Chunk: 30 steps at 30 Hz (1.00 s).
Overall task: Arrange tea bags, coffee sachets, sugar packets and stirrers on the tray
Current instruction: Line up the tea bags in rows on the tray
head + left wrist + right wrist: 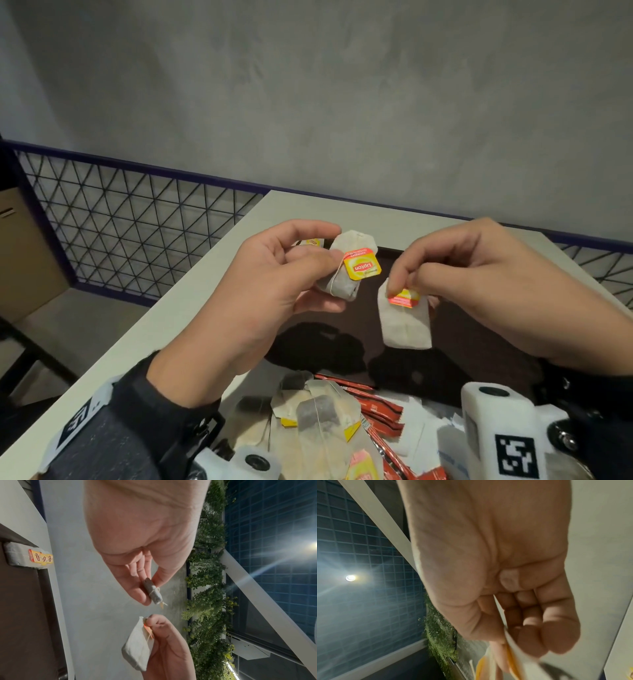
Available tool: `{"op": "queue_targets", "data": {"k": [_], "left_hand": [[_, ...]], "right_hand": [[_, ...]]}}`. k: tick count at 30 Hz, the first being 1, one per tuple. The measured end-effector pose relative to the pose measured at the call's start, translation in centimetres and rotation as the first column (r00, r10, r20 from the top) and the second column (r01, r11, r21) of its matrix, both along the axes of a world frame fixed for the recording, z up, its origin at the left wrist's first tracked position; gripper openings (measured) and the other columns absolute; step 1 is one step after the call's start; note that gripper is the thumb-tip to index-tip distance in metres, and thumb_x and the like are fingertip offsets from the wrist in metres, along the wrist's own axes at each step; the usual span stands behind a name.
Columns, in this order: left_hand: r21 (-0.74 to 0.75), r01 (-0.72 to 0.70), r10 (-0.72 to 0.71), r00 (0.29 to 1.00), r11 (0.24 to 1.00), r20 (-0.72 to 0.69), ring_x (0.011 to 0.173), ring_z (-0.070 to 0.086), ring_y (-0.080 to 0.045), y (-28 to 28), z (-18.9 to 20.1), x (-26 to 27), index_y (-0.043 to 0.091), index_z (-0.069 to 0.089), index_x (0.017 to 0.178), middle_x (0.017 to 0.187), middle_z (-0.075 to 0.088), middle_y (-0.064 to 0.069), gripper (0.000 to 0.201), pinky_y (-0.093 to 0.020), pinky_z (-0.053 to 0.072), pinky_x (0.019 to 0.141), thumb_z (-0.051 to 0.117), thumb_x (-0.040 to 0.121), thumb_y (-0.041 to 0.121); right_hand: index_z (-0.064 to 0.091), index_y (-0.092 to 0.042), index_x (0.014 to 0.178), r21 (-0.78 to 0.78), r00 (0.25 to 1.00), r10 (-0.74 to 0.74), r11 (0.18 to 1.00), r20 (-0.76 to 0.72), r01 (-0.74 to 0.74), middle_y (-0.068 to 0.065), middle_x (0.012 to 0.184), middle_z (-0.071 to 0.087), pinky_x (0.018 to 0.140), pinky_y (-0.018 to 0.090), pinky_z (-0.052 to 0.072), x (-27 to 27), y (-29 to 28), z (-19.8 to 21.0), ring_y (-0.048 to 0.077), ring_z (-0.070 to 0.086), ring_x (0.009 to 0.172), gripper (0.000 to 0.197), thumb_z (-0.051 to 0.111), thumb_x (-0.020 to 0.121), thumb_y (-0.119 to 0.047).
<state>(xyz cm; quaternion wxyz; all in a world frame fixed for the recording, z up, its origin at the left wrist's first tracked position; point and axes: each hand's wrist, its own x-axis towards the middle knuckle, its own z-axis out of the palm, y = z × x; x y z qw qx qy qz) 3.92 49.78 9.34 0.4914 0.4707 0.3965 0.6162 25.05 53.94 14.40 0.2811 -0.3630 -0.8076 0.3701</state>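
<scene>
Fingers of each hand — left hand (274, 274), right hand (479, 284) — pinch one tea bag (346, 270); lower them flat onto the tray (479, 342) beneath, tags up.

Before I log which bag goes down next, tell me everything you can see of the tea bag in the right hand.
The tea bag is a pale, whitish paper pouch, roughly rectangular with a centre seam, hanging upright above the dark tray. A red and yellow tag lies against its top, and a thin string shows in the left wrist view. The right hand pinches it at the top by the tag. Nothing else touches it.
</scene>
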Motion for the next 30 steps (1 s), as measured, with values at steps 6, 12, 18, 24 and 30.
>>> {"op": "queue_targets", "data": {"k": [6, 12, 18, 24, 30], "left_hand": [[0.026, 0.013, -0.013, 1.0, 1.0, 0.002, 0.066, 0.073, -0.02, 0.0, -0.3, 0.2, 0.012, 0.07, 0.106, 0.08, 0.075, -0.013, 0.018, -0.027, 0.057, 0.054, 0.069, 0.09, 0.004], [0.04, 0.036, -0.036, 0.999, 0.999, 0.015, 0.076, 0.074, -0.023, 0.0, -0.4, 0.1, 0.01, 0.074, 0.093, 0.09, 0.075, -0.018, 0.013, -0.028, 0.059, 0.057, 0.071, 0.081, 0.013], [0.038, 0.101, -0.102, 0.994, 0.994, 0.044, 0.087, 0.076, -0.032, -0.2, -0.1, -0.3, 0.01, 0.079, 0.09, 0.097, 0.076, -0.021, 0.016, -0.029, 0.06, 0.06, 0.067, 0.08, 0.014], [0.051, 0.204, -0.207, 0.977, 0.978, 0.052, 0.069, 0.075, -0.032, -0.3, 0.0, -0.5, 0.01, 0.078, 0.086, 0.079, 0.073, -0.02, 0.017, -0.029, 0.06, 0.056, 0.062, 0.084, 0.008], [0.074, 0.225, -0.228, 0.973, 0.971, 0.036, 0.06, 0.067, -0.025, -0.4, -0.3, -0.4, 0.011, 0.074, 0.098, 0.079, 0.069, -0.011, 0.018, -0.025, 0.05, 0.045, 0.062, 0.084, 0.007]], "right_hand": [[0.08, -0.011, 0.076, -0.026, 0.997, 0.015, 1.0, -0.07, -0.017, 0.011, 0.067, 0.071, 0.064, 0.037, 0.05, -1.1, -0.3, -0.7, 0.02, 0.061, 0.06, 0.041, 0.08, 0.077, -0.052], [0.08, -0.009, 0.08, -0.066, 0.985, -0.011, 0.998, -0.172, -0.001, 0.014, 0.078, 0.076, 0.062, 0.035, 0.054, -1.2, 0.1, -1.0, 0.024, 0.065, 0.067, 0.028, 0.078, 0.072, -0.036], [0.079, -0.004, 0.081, -0.198, 0.964, -0.038, 0.98, -0.264, -0.016, 0.019, 0.085, 0.076, 0.059, 0.03, 0.051, -1.2, 0.1, -0.9, 0.022, 0.065, 0.071, 0.023, 0.076, 0.074, -0.026], [0.08, -0.008, 0.08, -0.299, 0.959, -0.067, 0.954, -0.276, -0.019, 0.028, 0.097, 0.073, 0.064, 0.034, 0.051, -1.3, 0.0, -0.9, 0.035, 0.061, 0.083, 0.019, 0.076, 0.072, -0.025], [0.08, -0.006, 0.083, -0.325, 0.954, -0.06, 0.945, -0.295, -0.041, 0.03, 0.1, 0.072, 0.073, 0.042, 0.05, -1.3, -0.2, -0.8, 0.039, 0.061, 0.088, 0.018, 0.075, 0.073, -0.021]]}}
